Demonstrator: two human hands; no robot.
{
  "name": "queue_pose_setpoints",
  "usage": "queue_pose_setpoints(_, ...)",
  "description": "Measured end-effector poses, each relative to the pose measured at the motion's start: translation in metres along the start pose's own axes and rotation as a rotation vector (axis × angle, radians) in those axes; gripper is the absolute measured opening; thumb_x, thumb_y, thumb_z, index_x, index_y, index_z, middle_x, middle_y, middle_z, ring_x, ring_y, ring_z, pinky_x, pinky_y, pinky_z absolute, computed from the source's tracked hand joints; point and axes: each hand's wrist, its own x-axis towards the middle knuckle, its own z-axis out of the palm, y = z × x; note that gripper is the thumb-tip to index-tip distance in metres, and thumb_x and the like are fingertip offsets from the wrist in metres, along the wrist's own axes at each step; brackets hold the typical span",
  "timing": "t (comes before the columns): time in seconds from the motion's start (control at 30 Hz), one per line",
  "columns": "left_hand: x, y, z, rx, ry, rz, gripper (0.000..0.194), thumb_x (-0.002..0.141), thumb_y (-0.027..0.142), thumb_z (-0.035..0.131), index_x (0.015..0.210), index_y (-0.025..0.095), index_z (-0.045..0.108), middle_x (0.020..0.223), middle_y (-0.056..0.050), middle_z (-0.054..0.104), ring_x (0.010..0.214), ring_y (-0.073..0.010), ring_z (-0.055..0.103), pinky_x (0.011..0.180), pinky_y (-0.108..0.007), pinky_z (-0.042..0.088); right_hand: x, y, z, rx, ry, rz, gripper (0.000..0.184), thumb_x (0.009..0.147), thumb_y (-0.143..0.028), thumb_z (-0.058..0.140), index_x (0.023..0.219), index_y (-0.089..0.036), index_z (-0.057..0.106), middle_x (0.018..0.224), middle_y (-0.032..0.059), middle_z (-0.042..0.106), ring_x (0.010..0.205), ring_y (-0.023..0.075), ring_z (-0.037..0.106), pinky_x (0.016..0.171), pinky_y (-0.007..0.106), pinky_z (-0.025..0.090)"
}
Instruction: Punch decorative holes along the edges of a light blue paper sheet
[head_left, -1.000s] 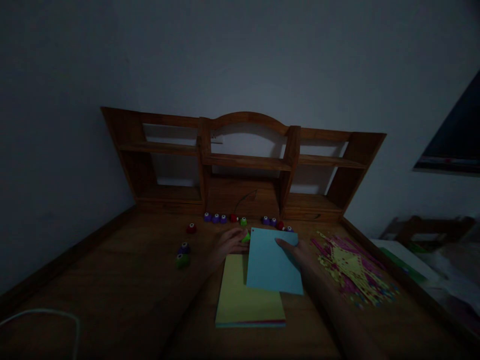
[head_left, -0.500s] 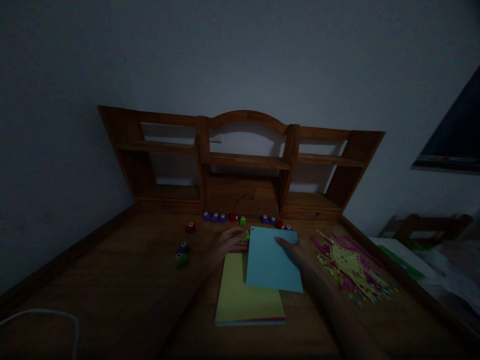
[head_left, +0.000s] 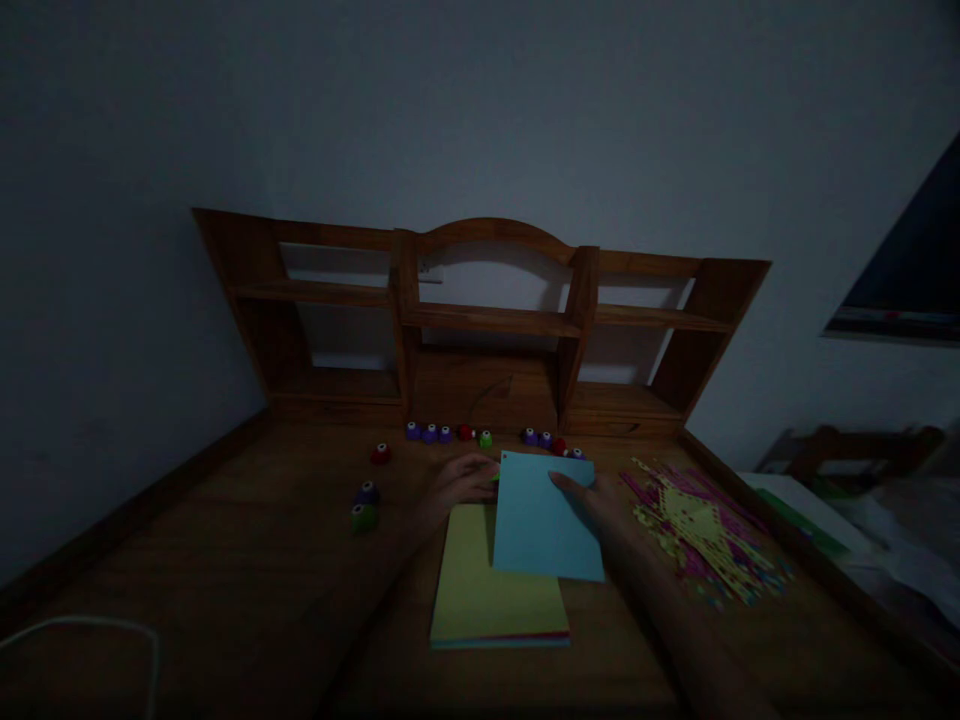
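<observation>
My right hand pinches the right edge of a light blue paper sheet, held tilted above a stack of coloured paper with a yellow top sheet. My left hand is closed around a small green paper punch at the blue sheet's upper left edge. The room is dim.
A row of small purple, red and green punches lines the back of the wooden desk; more punches lie to the left. Cut pink and yellow paper strips are piled on the right. A wooden shelf unit stands behind. A white cable lies front left.
Both hands, the blue sheet and the green punch have barely moved; the green punch shows less beside the sheet's edge. The view has shifted slightly.
</observation>
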Motion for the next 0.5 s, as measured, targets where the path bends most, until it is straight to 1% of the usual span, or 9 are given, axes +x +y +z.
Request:
queue_pose_setpoints(0.13,0.0017,-0.001,-0.0001,-0.027,0.022,0.015,0.037,0.075,0.041,0.071,0.099,0.014,0.063,0.104,-0.012,0.067,0.087,-0.0251,0.068,0.082,-0.039,0.054,0.0022,0.0023,-0.0016,0.01,-0.046,-0.009,0.043,0.069,-0.052,0.07,0.091,-0.015,0.066,0.088,0.0111,0.072,0.072,0.0252,0.068,0.057,0.029,0.053)
queue_pose_setpoints(0.23,0.003,-0.0023,-0.0007,-0.049,0.058,0.005,0.038,0.077,0.043,0.069,0.101,0.014,0.062,0.104,-0.011,0.068,0.085,-0.0239,0.068,0.082,-0.039,0.054,0.0047,0.0055,-0.0025,0.012,-0.034,-0.014,0.044,0.069,-0.051,0.07,0.092,-0.014,0.065,0.087,0.0108,0.072,0.072,0.0251,0.068,0.057,0.029,0.052)
queue_pose_setpoints(0.3,0.0033,-0.0018,-0.0005,-0.045,0.059,0.019,0.037,0.078,0.043,0.068,0.101,0.014,0.062,0.105,-0.011,0.067,0.087,-0.0235,0.068,0.084,-0.038,0.053,0.0056,0.0073,-0.0023,0.024,-0.024,-0.012,0.044,0.069,-0.051,0.071,0.092,-0.014,0.065,0.087,0.0111,0.072,0.071,0.025,0.068,0.057,0.029,0.052)
queue_pose_setpoints(0.5,0.0031,-0.0004,0.0009,-0.034,0.086,-0.013,0.039,0.074,0.042,0.071,0.099,0.013,0.062,0.103,-0.013,0.068,0.082,-0.0247,0.069,0.079,-0.039,0.055,0.0064,0.0085,-0.0022,0.059,-0.062,-0.002,0.043,0.07,-0.05,0.07,0.094,-0.015,0.065,0.088,0.0108,0.072,0.071,0.0252,0.068,0.058,0.03,0.053)
